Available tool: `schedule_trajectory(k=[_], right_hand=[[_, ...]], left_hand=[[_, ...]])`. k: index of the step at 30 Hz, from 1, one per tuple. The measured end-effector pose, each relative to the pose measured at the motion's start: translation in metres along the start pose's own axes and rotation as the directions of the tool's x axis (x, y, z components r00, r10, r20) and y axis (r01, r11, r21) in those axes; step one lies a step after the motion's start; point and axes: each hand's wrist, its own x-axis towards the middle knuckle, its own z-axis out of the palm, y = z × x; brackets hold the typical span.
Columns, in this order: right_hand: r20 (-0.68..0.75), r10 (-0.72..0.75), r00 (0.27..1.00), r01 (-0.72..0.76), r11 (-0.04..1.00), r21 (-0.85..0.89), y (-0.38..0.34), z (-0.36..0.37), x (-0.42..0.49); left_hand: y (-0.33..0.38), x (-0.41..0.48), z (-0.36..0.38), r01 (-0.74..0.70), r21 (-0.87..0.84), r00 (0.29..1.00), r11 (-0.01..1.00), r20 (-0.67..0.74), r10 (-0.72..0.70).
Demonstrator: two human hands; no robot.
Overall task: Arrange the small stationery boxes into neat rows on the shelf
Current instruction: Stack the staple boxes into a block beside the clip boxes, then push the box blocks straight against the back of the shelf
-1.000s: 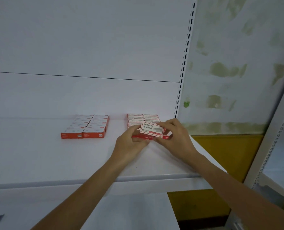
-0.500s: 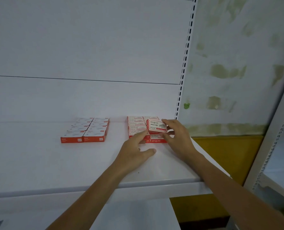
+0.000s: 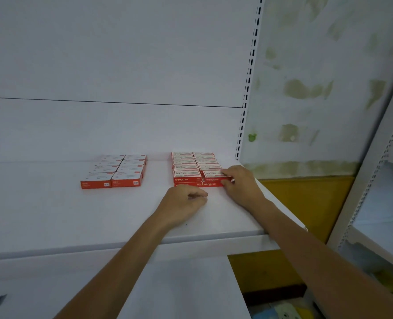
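The right hand (image 3: 239,184) pinches the front-right box (image 3: 212,174) on top of the right block of boxes (image 3: 186,165), fingers over its top; the left hand (image 3: 184,202) rests loosely curled on the shelf (image 3: 53,215) just in front of that block, holding nothing. A second block of boxes (image 3: 116,172) lies well apart to the left.
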Motion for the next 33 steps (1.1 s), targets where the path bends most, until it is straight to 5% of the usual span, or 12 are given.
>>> schedule_trajectory(k=[13,19,22,26,30,33], right_hand=[[0.026,-0.032,0.999,0.034,0.993,-0.114,-0.005,0.0,0.0],[-0.074,-0.084,0.994,0.071,0.985,-0.157,-0.021,-0.002,0.006],[-0.08,-0.111,0.991,0.103,0.99,-0.097,-0.047,-0.001,0.023],[-0.105,-0.103,0.989,0.114,0.987,0.111,-0.097,0.017,0.049],[-0.024,-0.065,0.998,0.069,0.961,0.269,-0.144,0.048,0.072],[0.102,-0.029,0.994,-0.004,0.951,0.31,-0.169,0.078,0.091]], left_hand=[[0.005,-0.005,0.003,-0.032,0.021,0.999,0.999,-0.001,0.032],[0.006,-0.004,0.0,-0.065,0.011,0.998,0.998,0.026,0.064],[0.003,-0.01,-0.017,-0.098,0.003,0.994,0.995,0.043,0.098],[-0.024,-0.013,-0.083,-0.13,0.084,0.984,0.988,-0.112,0.139],[-0.068,0.002,-0.159,0.048,0.016,0.951,0.999,-0.305,-0.04],[-0.109,0.02,-0.193,0.203,-0.219,0.905,0.954,-0.33,-0.268]])
